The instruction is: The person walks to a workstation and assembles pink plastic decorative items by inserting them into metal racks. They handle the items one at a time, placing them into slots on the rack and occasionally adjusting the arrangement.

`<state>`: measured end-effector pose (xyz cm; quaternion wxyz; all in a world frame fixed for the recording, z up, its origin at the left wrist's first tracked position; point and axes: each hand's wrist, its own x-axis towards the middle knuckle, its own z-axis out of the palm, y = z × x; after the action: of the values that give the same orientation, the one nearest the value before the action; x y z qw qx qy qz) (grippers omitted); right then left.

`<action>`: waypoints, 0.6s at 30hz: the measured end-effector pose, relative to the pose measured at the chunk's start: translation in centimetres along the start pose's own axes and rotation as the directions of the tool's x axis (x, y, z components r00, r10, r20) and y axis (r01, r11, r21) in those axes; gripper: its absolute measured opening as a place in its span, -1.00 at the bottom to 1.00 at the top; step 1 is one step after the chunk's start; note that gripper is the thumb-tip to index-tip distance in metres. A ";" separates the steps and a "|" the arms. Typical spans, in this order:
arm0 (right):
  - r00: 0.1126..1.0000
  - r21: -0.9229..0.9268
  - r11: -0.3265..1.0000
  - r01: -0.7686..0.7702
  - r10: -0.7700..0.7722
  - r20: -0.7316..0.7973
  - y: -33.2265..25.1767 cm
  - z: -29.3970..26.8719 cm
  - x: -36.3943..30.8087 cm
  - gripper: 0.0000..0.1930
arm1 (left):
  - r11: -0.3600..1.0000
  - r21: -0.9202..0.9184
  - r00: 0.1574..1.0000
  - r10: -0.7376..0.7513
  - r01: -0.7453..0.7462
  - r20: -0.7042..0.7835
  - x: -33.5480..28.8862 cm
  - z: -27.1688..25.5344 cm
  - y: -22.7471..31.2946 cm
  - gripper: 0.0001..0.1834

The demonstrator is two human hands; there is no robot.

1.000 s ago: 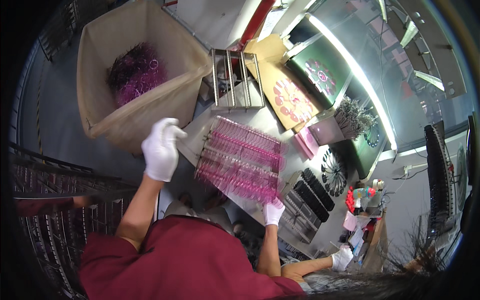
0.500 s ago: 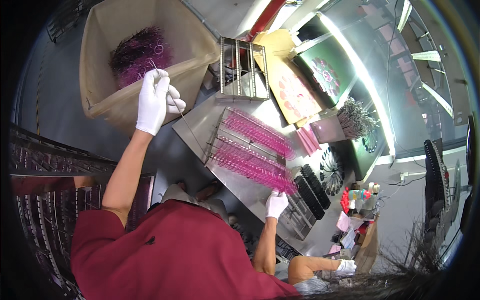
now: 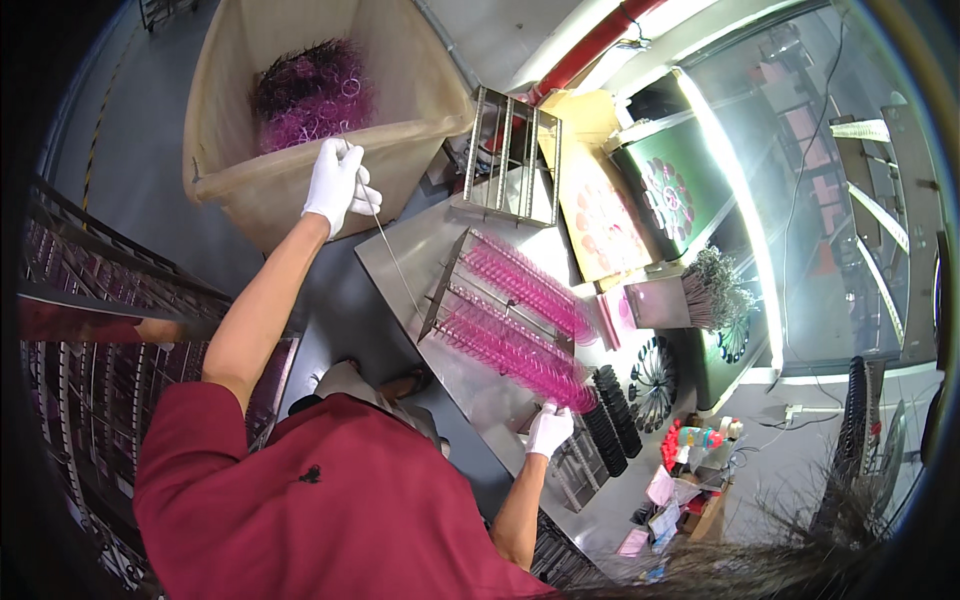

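My white-gloved left hand is raised beside the large bin, its fingers pinched around one end of a long thin metal rod. The rod slants down to the near left corner of a metal rack on the table. Two long rows of translucent magenta loop-shaped pieces lie along this rack. At the right end of the nearer row is my gloved right hand, fingers closed against the last pieces. What exactly they pinch is hidden.
A beige bin holds tangled magenta pieces. On the steel table stand an unloaded metal rack, black toothed strips, and a metal box of thin wire pieces. Loaded racks stand at my left.
The view has shifted. My left hand has come slightly lower along the bin's edge with the rod. My right hand stays at the row's end. Another person's gloved hand at lower right has left view.
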<state>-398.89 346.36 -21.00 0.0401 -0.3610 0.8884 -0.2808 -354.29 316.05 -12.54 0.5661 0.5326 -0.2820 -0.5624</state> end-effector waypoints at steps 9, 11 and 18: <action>0.996 0.088 0.993 0.085 -0.083 -0.019 -0.7 -0.7 0.1 -0.71 | 0.990 -0.116 0.992 -0.087 0.077 -0.088 -0.7 0.4 -1.7 -0.77; 0.998 0.076 0.995 0.063 -0.063 -0.007 -1.2 -0.9 0.1 -0.71 | 0.989 -0.122 0.992 -0.095 0.085 -0.080 -0.7 0.2 -1.8 -0.77; 0.997 0.091 0.993 0.080 -0.079 -0.019 -0.2 -0.7 1.1 -0.62 | 0.963 -0.158 0.975 -0.211 0.220 0.071 -1.1 0.3 -1.9 -0.67</action>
<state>-399.76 345.82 -20.17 0.0385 -0.3916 0.8597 -0.3257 -355.39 317.36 -13.93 0.5360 0.4964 -0.1900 -0.6559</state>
